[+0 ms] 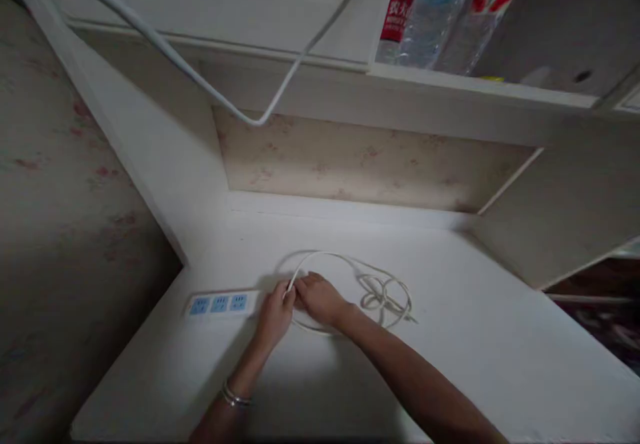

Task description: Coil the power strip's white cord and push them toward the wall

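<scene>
On the white desk a white cable (pixel 345 255) lies in a wide loop, with a tangled bundle of its coils to the right. My left hand (pixel 276 309) is closed on the cable at the loop's left side. Right against it, my right hand (pixel 319 296) has its fingers curled round the same stretch of cable; its fingertips are partly hidden. Left of my hands sits a white power strip (pixel 220 304) with blue socket faces, its right end close to my left hand.
The white desk (pixel 450 364) stands against a flowered wall panel (pixel 345 161). Overhead, a shelf holds several plastic bottles (pixel 435 24). A thick pale cord (pixel 255 122) hangs in a V in front of the shelf. Side panels bound the desk left and right.
</scene>
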